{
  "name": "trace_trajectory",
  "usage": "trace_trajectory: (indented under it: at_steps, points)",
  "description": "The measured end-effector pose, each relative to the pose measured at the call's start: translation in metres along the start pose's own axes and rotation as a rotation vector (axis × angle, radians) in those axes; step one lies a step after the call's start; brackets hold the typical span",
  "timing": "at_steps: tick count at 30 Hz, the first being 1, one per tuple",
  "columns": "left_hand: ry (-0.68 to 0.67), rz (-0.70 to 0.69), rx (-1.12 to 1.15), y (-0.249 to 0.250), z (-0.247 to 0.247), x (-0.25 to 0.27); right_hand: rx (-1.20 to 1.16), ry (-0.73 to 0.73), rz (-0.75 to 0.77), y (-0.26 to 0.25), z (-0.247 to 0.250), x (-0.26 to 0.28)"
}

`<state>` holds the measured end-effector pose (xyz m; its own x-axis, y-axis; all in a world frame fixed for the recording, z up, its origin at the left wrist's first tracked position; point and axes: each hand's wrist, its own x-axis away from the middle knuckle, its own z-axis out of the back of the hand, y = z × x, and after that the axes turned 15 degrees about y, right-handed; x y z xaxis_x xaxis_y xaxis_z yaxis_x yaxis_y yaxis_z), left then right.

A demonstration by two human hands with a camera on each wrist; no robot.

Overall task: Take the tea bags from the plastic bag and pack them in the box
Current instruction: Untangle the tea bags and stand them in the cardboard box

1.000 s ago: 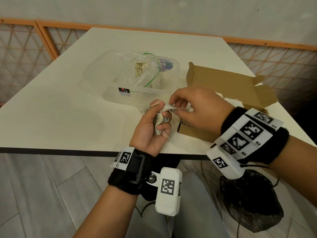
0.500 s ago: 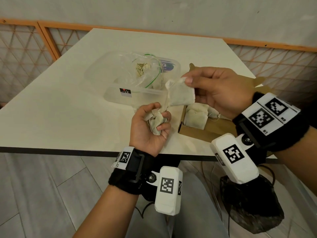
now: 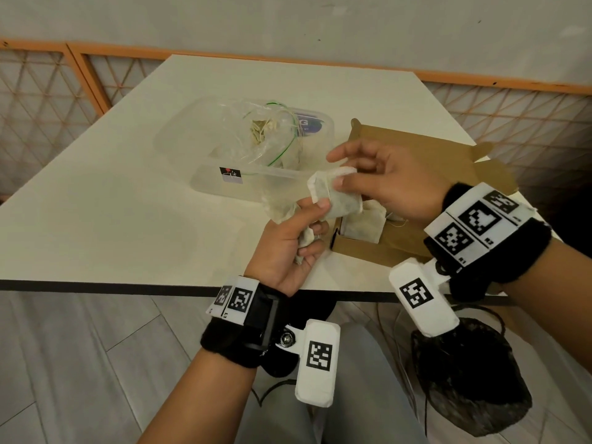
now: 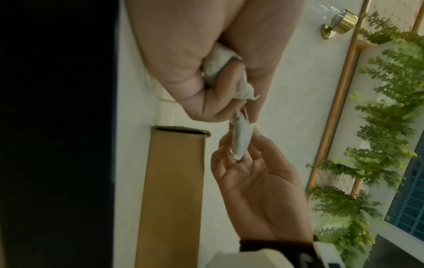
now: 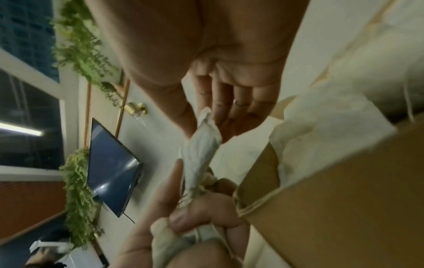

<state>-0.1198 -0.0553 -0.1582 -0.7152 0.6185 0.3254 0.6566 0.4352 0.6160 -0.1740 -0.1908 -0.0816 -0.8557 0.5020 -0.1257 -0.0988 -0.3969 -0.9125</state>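
My left hand (image 3: 301,238) (image 4: 229,94) grips a crumpled bunch of tea bags (image 3: 306,243) (image 4: 215,68) above the table's near edge. One pale tea bag (image 3: 336,197) (image 4: 242,139) (image 5: 201,145) stretches up from that bunch. My right hand (image 3: 381,181) (image 5: 206,116) pinches its top between thumb and fingers. The open brown cardboard box (image 3: 400,238) (image 5: 344,199) lies just right of both hands, with tea bags (image 3: 365,225) lying inside. The clear plastic bag (image 3: 266,139) with more tea bags sits in a clear tub (image 3: 224,184) behind the hands.
The white table (image 3: 112,203) ends in a dark front edge close to my wrists. A black bag (image 3: 464,379) sits on the floor under the right arm. An orange lattice railing (image 3: 80,75) runs behind the table.
My right hand has drawn one tea bag up and out from the left hand's bunch, then lowered it a little toward the box. My left hand has stayed put, still gripping the bunch.
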Motion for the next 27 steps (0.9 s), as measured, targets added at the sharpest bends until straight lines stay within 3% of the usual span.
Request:
trace_trajectory:
  at_steps: [2,4,9,12,15,18,22,27]
  points:
    - [0.001,-0.046,-0.082,-0.002,-0.001,0.000,0.121,-0.106,0.031,-0.003,0.003,0.000]
    - [-0.010,-0.074,-0.121,-0.003,-0.004,0.000,0.150,-0.111,0.026,-0.008,0.009,0.000]
    - [0.059,0.102,0.140,0.007,0.000,-0.003,0.356,0.126,0.003,-0.004,0.061,-0.008]
    - [0.063,0.104,0.240,0.006,0.006,-0.007,0.651,0.217,-0.011,0.010,0.104,-0.010]
    - [0.050,0.090,0.266,0.005,0.009,-0.008,0.723,0.275,-0.070,0.021,0.133,-0.005]
    - [0.029,0.087,0.258,0.005,0.009,-0.009,0.712,0.197,-0.128,0.026,0.142,0.002]
    - [0.024,0.075,0.228,0.005,0.008,-0.008,0.486,0.137,-0.139,0.028,0.134,0.009]
    - [0.023,0.058,0.200,0.004,0.007,-0.006,0.742,-0.035,-0.127,0.035,0.119,0.001]
